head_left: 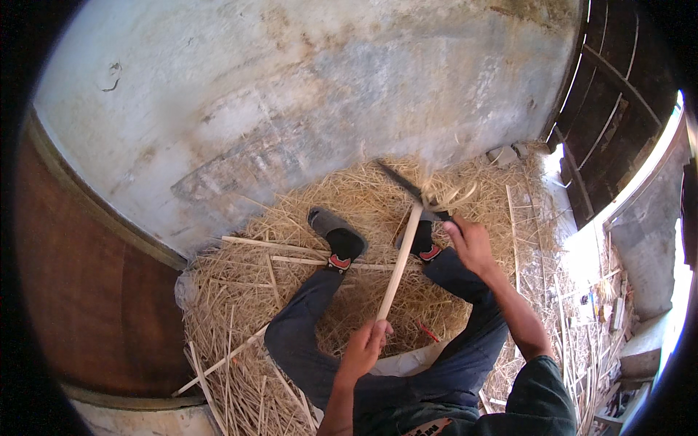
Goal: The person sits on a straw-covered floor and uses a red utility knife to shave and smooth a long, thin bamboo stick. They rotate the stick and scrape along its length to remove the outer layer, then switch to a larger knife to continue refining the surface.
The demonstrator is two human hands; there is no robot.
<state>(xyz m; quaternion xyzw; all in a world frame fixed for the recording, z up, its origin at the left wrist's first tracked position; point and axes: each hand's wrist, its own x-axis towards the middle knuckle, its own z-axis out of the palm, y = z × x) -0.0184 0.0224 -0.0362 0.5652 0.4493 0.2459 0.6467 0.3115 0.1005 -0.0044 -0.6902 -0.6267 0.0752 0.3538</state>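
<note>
My left hand (365,347) is closed round the near end of a pale split bamboo strip (399,270), which slants up and away between my legs. In my right hand (471,244) is a long dark-bladed knife (401,181), gripped by its black handle. The blade crosses the strip's far end, pointing up and to the left. Thin curled shavings (449,197) hang at the blade where it meets the strip. Whether the edge is sunk into the strip I cannot tell.
Straw-like shavings (349,182) cover the ground around my feet in dark shoes (338,234). Loose strips (251,243) lie left, and more (567,341) right. A stained wall (327,94) rises ahead; a brown panel (102,291) stands left. A small red object (427,332) lies between my legs.
</note>
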